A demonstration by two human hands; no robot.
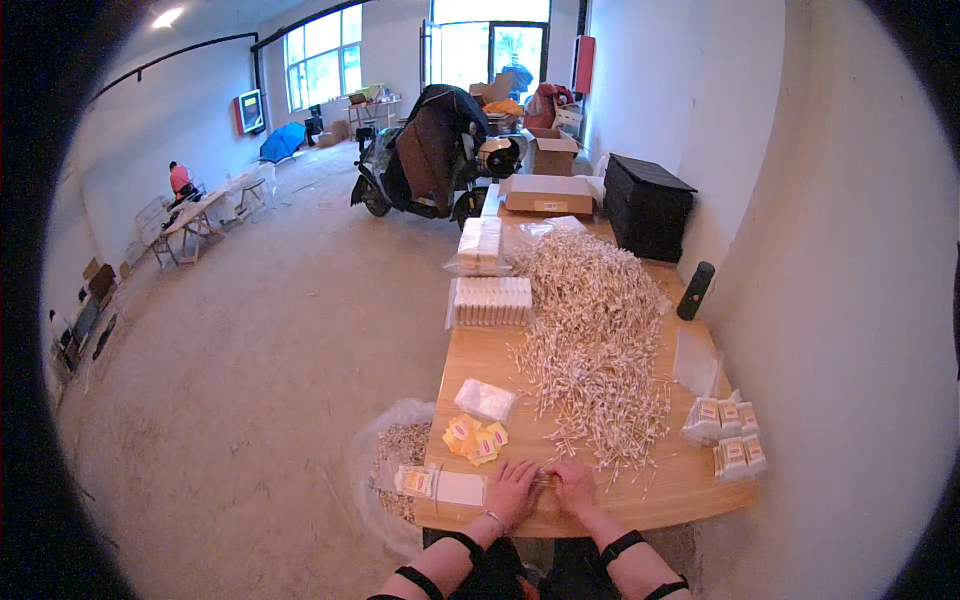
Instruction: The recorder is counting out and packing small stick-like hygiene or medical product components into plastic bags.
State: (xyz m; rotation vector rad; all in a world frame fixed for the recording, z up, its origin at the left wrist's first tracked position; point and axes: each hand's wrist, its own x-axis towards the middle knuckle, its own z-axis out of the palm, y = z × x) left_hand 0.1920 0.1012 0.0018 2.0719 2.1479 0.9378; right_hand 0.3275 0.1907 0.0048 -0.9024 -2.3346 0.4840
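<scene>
At the table's near edge my two hands meet over a small bunch of cotton swabs (543, 480). My left hand (511, 490) has its fingers closed on the bunch's left end. The other end is pinched by my right hand (573, 484). Just beyond my hands lies a large heap of loose cotton swabs (595, 330). Beside my left hand are a white card strip (460, 488) and a clear packet with an orange-and-white label (415, 482). Farther up on the left sit yellow-orange label cards (475, 440) and a stack of clear plastic bags (486, 399).
Packed white bundles (490, 302) line the wooden table's (480, 350) left side. Filled packets (728, 435) sit at the right edge, near a dark cylinder (696, 291) and a black box (648, 208). A lined bin of swabs (400, 450) stands on the floor, left. Beyond is a scooter (425, 160).
</scene>
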